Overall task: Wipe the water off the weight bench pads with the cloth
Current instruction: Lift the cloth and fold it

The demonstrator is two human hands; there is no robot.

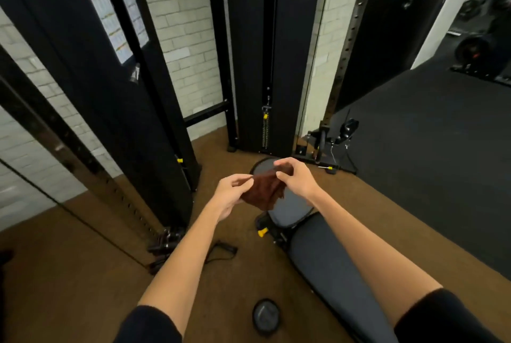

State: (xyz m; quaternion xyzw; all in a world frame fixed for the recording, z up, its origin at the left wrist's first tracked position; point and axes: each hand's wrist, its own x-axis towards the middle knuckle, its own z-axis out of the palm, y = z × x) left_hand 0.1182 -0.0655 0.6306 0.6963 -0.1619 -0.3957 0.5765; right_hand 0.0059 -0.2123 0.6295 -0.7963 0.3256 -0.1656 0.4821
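From the head view, the left hand [235, 190] and right hand [293, 177] each keep a pinching grip on the brown cloth [265, 190], held above the bench [331, 268] at its far end. Bunched, it may smear rather than lift water. A disc [266, 317] and a strap [221, 253] lie on the floor by the bench's left edge.

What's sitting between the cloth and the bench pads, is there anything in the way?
Nothing visible. The left hand and right hand hold the brown cloth in the air directly above the seat pad, and the long back pad nearer the person is bare too.
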